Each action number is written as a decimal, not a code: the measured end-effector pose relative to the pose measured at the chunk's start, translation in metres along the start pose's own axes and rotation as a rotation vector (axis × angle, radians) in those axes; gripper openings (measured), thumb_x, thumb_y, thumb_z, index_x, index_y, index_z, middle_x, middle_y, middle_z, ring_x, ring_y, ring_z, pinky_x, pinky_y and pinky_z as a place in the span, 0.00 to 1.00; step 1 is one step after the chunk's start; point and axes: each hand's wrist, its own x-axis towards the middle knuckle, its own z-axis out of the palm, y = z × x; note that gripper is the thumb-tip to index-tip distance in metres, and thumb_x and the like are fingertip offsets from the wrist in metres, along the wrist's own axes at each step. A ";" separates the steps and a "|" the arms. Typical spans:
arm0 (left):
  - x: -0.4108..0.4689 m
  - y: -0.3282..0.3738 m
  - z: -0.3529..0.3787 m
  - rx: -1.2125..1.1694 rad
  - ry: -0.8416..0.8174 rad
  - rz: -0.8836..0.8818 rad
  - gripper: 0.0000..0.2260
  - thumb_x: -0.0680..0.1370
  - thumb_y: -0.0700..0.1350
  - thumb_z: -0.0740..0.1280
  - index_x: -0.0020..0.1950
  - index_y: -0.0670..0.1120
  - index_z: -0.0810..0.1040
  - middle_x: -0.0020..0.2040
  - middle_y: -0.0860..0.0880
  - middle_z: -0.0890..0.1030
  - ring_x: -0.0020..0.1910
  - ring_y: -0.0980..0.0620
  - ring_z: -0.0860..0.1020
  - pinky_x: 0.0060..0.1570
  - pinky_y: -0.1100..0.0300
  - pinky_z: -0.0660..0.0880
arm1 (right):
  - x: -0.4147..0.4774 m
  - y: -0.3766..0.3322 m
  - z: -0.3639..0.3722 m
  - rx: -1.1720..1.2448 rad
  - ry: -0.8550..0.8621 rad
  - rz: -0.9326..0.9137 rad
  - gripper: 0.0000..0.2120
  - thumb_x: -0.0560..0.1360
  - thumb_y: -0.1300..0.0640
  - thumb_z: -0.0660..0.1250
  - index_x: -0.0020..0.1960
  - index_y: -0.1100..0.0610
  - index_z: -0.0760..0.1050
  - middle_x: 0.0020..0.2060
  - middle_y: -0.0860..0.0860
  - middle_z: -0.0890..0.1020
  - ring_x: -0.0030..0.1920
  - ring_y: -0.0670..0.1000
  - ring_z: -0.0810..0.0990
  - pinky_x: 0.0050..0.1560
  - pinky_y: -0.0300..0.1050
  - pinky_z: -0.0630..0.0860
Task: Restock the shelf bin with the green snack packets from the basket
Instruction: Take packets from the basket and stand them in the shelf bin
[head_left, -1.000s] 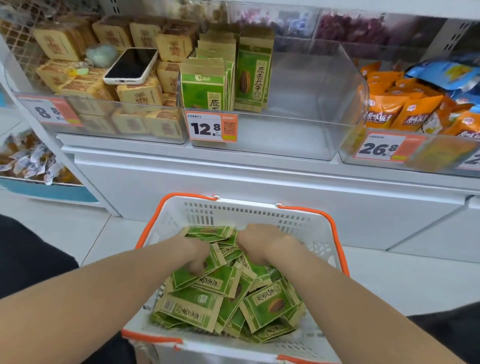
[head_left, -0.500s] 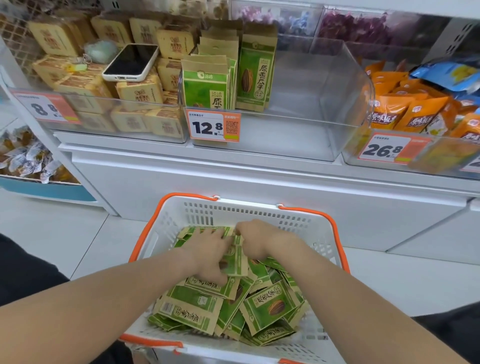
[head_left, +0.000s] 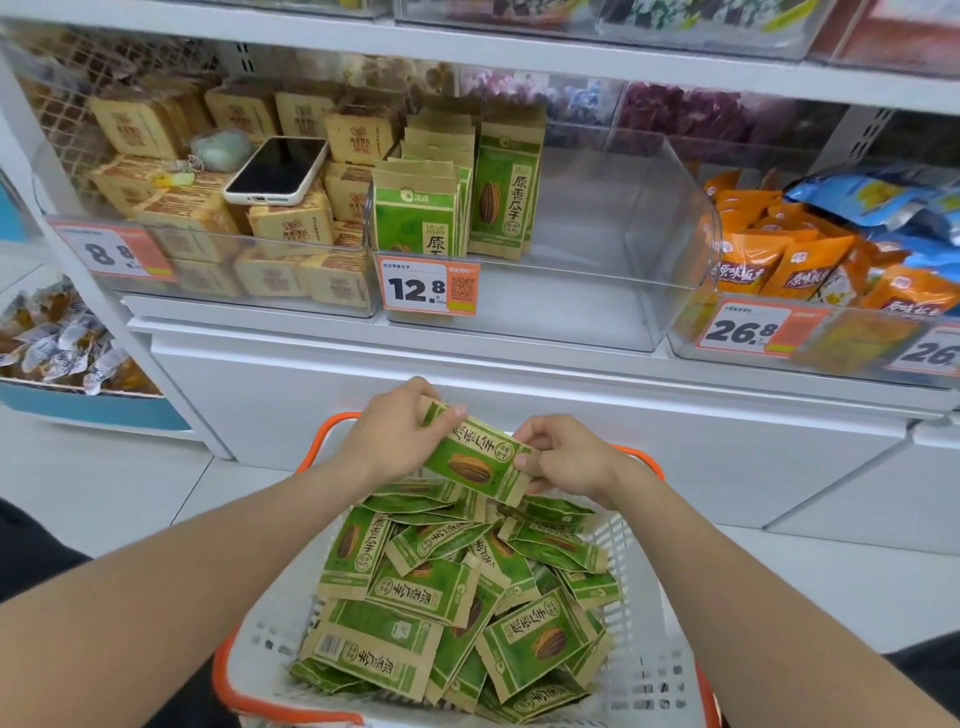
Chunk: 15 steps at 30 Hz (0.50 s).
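Note:
A white basket (head_left: 649, 670) with orange handles sits low in front of me, piled with several green snack packets (head_left: 415, 587). Above the pile, both hands hold up a small stack of green packets (head_left: 475, 457). My left hand (head_left: 395, 431) pinches its left end and my right hand (head_left: 563, 460) pinches its right end. On the shelf above, the clear bin (head_left: 613, 244) with the 12.8 price tag holds upright green packets (head_left: 441, 202) only at its left side.
A phone (head_left: 278, 169) lies on tan packets in the left bin (head_left: 208, 270). Orange and blue bags fill the right bin (head_left: 810, 270). A white cabinet front stands between shelf and basket. A lower tray of wrapped sweets (head_left: 52, 343) is at far left.
Both hands were down among the packets in the basket. They have since lifted a small stack of green packets up above the pile, toward the shelf.

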 end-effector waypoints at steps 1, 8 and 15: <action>0.001 0.001 0.001 -0.162 -0.002 -0.064 0.19 0.81 0.63 0.68 0.53 0.47 0.79 0.48 0.50 0.85 0.48 0.49 0.84 0.50 0.49 0.81 | -0.003 0.000 -0.001 0.039 -0.001 0.003 0.04 0.82 0.68 0.65 0.55 0.62 0.76 0.45 0.55 0.85 0.41 0.49 0.87 0.47 0.47 0.85; 0.000 0.017 0.002 -0.569 -0.041 -0.080 0.13 0.79 0.53 0.76 0.44 0.43 0.87 0.41 0.45 0.88 0.44 0.39 0.86 0.51 0.40 0.84 | -0.007 -0.012 0.001 0.083 -0.052 -0.025 0.14 0.77 0.64 0.74 0.61 0.59 0.78 0.49 0.57 0.88 0.50 0.55 0.88 0.53 0.52 0.83; 0.004 0.044 -0.007 -0.659 0.163 -0.086 0.20 0.71 0.60 0.82 0.36 0.45 0.82 0.34 0.45 0.82 0.32 0.48 0.78 0.36 0.50 0.75 | -0.009 -0.045 0.015 0.219 0.078 -0.283 0.12 0.81 0.52 0.71 0.60 0.58 0.82 0.47 0.56 0.89 0.48 0.54 0.88 0.52 0.51 0.83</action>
